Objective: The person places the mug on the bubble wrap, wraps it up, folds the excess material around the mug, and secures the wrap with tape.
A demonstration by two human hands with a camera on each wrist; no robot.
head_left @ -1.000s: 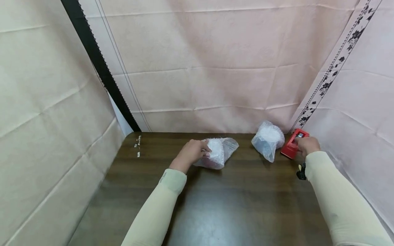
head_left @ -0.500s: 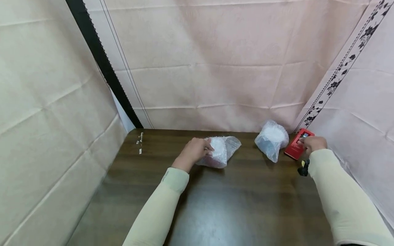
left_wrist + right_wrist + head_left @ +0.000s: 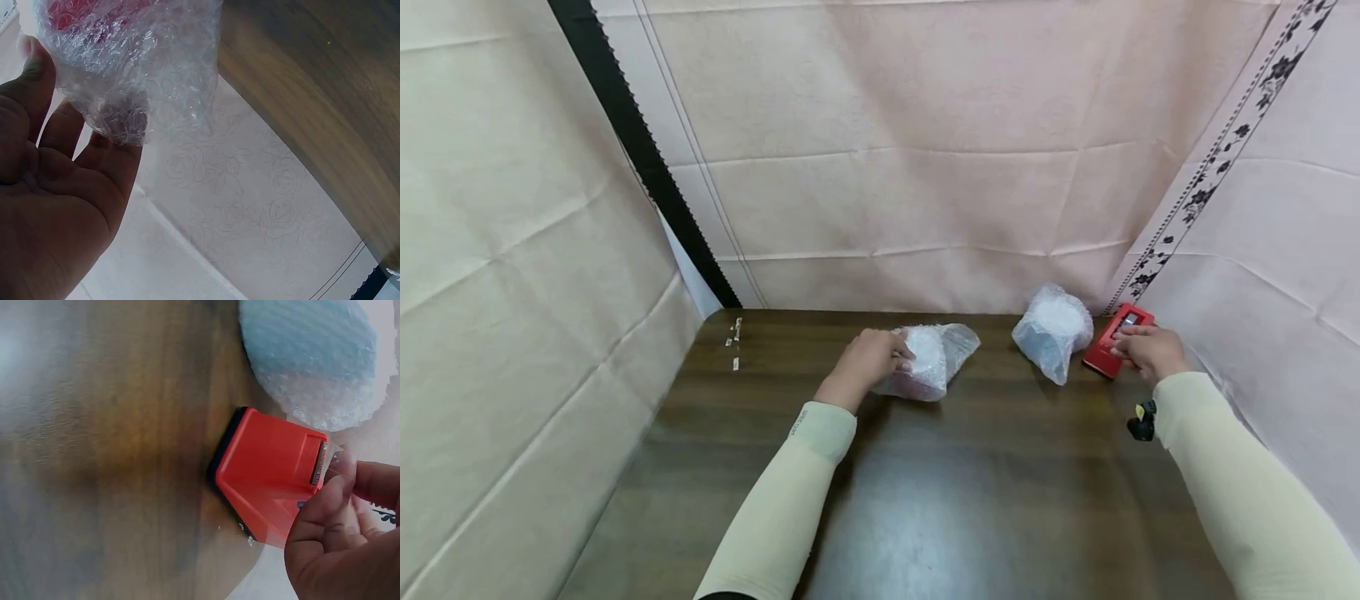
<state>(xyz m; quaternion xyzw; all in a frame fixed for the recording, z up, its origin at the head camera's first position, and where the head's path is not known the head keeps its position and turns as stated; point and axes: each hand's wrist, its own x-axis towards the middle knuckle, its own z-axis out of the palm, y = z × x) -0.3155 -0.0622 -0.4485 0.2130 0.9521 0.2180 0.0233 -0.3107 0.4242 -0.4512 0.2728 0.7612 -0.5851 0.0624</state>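
In the head view my left hand (image 3: pixel 870 360) holds a bubble-wrapped bundle (image 3: pixel 931 360) near the table's back edge. Thumb and fingers close round the wrap (image 3: pixel 169 69) in the left wrist view, and something reddish shows through it. At the back right, my right hand (image 3: pixel 1153 352) is at a red tape dispenser (image 3: pixel 1105 354). The right wrist view shows the dispenser (image 3: pixel 269 462) with its toothed cutter, where my thumb and forefinger pinch the end of a clear strip of tape (image 3: pixel 335 464).
A second bubble-wrapped bundle (image 3: pixel 1054 332), bluish inside, stands just left of the dispenser. Small tape scraps (image 3: pixel 736 342) stick to the table's (image 3: pixel 925 500) back left corner. Pale cloth hangings (image 3: pixel 887 200) enclose the back and both sides.
My right hand has turned at the dispenser, with its fingers now drawn together at the cutter end. My left hand stays on its bundle. The head view has shifted slightly.
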